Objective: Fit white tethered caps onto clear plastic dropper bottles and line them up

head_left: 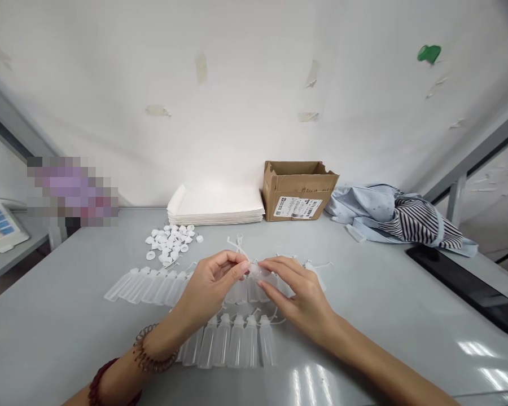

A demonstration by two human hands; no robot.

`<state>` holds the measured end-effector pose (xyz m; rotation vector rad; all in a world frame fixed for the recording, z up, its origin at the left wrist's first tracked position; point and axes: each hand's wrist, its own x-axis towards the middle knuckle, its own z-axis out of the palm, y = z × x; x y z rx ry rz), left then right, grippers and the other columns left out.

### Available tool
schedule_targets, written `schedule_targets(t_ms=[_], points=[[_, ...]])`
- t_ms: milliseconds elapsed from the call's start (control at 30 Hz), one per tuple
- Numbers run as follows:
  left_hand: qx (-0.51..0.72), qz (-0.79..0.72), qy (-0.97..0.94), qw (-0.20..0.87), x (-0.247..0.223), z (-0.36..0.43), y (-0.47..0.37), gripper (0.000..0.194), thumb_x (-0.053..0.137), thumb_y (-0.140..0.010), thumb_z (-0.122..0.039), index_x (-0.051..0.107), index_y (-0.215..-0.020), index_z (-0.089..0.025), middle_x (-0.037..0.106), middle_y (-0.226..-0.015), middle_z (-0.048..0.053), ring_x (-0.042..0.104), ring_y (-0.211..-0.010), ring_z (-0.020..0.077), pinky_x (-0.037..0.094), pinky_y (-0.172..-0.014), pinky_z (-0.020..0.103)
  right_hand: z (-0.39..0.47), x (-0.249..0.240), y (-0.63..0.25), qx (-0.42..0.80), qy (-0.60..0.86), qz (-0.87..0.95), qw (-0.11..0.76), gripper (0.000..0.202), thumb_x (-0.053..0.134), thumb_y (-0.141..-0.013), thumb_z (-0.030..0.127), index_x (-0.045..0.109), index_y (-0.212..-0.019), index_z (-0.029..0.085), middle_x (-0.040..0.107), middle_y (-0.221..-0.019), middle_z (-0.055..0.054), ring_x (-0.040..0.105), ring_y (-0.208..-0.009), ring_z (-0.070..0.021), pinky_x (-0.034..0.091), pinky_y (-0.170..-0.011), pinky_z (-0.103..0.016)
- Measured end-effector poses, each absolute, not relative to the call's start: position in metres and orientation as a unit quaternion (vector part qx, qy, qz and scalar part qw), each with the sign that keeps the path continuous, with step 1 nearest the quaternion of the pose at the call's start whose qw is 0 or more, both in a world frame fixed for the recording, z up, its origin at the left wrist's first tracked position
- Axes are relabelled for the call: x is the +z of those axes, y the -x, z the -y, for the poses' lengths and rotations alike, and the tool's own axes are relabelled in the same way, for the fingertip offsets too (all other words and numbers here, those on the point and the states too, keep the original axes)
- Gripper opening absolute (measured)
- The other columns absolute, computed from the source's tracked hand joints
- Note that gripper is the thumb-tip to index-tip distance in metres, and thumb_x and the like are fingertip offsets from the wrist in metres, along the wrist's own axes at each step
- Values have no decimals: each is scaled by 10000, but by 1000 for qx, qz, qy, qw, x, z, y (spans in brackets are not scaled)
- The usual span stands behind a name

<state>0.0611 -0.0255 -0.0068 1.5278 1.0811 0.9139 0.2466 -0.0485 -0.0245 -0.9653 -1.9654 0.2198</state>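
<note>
Between my two hands is a small translucent plastic bottle (259, 272), held above the table, with a thin white strap sticking up near its neck end. My left hand (211, 279) pinches that end with thumb and forefinger. The bottle's body lies in the fingers of my right hand (300, 290). Similar translucent bottles lie beneath in a back row (152, 286), partly hidden by my hands. Closer to me, several more form a front row (237, 344), partly covered by my left forearm. A pile of small white caps (169, 242) sits beyond my left hand.
A stack of white envelopes (215, 208) lies against the wall, beside an open cardboard box (300, 194). Light-blue fabric with a striped piece (419, 220) and a long black glossy object (465, 287) lie to the right. A device with a blue panel (0, 225) stands far left.
</note>
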Motion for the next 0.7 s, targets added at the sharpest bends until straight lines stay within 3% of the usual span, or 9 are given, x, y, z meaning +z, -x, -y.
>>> schedule_targets(t_ms=[233, 467, 700], points=[[386, -444, -620, 520, -1, 31, -60, 160, 644, -814, -356, 657, -828, -197, 678, -849, 17, 623, -862, 173, 510, -791, 272, 50, -27, -246, 102, 384, 792, 464, 230, 604, -847, 133, 626, -1074, 165, 696, -962, -96, 662, -860, -202, 558, -735, -346], [405, -450, -600, 522, 2, 33, -59, 149, 713, -746, -327, 659, -748, -188, 682, -803, 13, 645, -797, 170, 547, -755, 279, 53, -27, -244, 119, 375, 781, 484, 231, 596, -864, 154, 638, -1089, 190, 691, -944, -93, 675, -852, -197, 578, -725, -320], [391, -457, -600, 528, 0, 34, -60, 183, 735, -724, -336, 683, -819, -188, 677, -777, 12, 647, -780, 180, 546, -740, 294, 55, -27, -243, 111, 377, 786, 477, 239, 582, -872, 157, 615, -1101, 218, 696, -947, -84, 679, -839, -201, 582, -711, -323]])
